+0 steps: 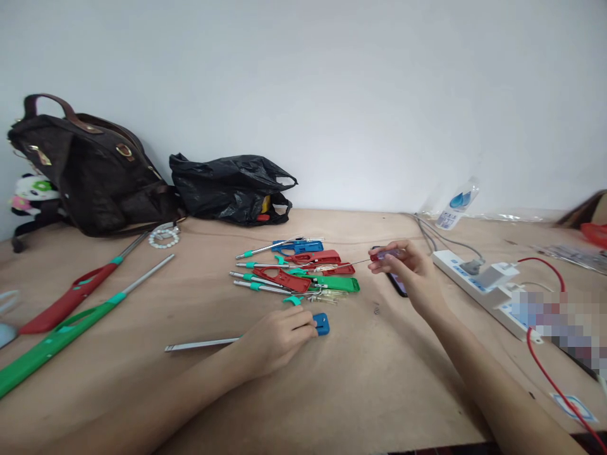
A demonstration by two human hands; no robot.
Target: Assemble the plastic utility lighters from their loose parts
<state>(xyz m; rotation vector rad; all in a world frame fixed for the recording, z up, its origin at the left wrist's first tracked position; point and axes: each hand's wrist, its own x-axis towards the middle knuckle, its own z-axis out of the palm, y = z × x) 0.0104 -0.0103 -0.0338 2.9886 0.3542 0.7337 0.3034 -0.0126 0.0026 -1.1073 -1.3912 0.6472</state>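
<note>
**Screwdriver in Hand Beside a Cluster of Opened Lighters**

At a wood-toned table [360, 392], your left hand [279, 338] grips a blue long-necked lighter [323, 324], its metal tube jutting out to the left and its blue end showing past your fingers on the right. Your right hand [411, 270] clasps the screwdriver [378, 256] by its red and clear handle, the thin shaft pointing left to the opened lighters [327, 256], in red, green and blue, just beyond your left hand; whether the tip touches them cannot be told. A phone [399, 285] lies partly hidden by your right hand. Near the wall, a tilted clear bottle [458, 202] wears a label with blue water drops, its lettering too blurred to read. Blue markings on the white power strip [467, 273] and a blue-and-white sticker [575, 406] are equally illegible.
</note>
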